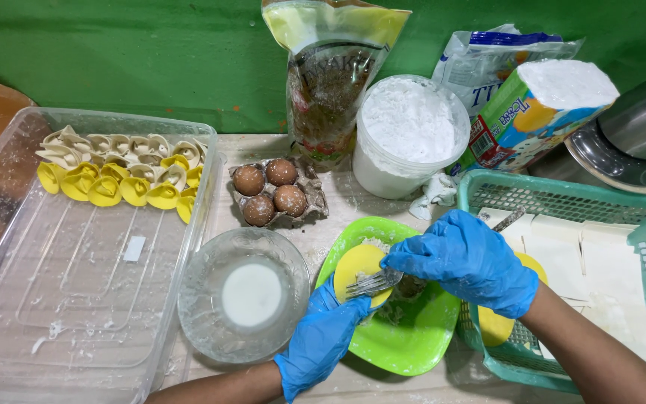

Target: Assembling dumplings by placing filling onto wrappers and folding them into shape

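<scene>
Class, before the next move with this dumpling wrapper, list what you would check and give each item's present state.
1. Yellow wrapper lies flat on left hand: ok.
2. Fork gripped by right hand, tines on wrapper: ok.
3. Filling on the fork: cannot tell.
4. Glass bowl of white liquid beside the green plate: ok.
5. Room in clear tray for more: ok.

Your left hand (321,338) and right hand (466,258) wear smooth, slightly glossy blue rubber gloves; the fork (375,282) you hold is shiny metal. The green plate (405,352) is glossy plastic, the bowl (242,295) clear glass. The 4 eggs (270,191) sit matt in rough grey cardboard (312,196).
</scene>
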